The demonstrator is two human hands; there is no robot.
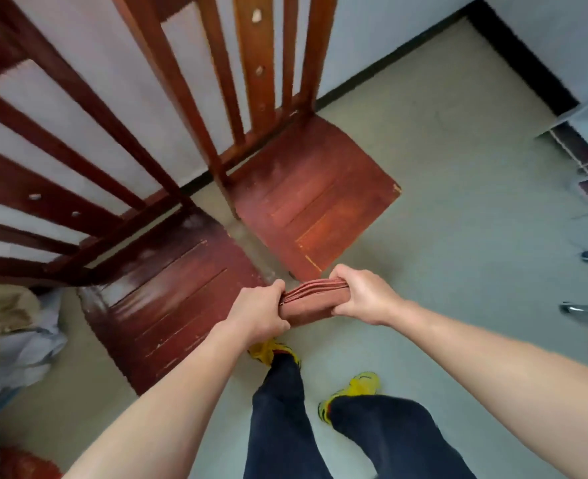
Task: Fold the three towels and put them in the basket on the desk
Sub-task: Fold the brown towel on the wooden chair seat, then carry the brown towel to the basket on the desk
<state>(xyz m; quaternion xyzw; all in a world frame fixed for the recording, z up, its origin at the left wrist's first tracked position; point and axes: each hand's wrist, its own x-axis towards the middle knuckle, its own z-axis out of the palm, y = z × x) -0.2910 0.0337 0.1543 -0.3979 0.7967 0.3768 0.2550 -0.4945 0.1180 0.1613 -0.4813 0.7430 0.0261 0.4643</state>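
We've got both hands clamped on one folded towel [311,300], reddish-brown, with its stacked layers showing along the top edge. Our left hand [258,312] grips the left end, fingers curled over the top and thumb underneath. Our right hand [365,299] pinches the right end the same way, knuckles up. The towel hangs in the air between them, touching nothing else, right above our feet and just in front of the gap between two wooden chairs.

The left chair [168,288] and the right chair [313,202] are both dark red-brown with slatted backs, and their seats are worn and scuffed. Below the towel are our dark trousers [278,426] and yellow shoes [361,385] on a pale floor [458,202]. At the left edge there's a blurry heap of beige and pale cloth [12,333]. It's too smeared to tell what it is.
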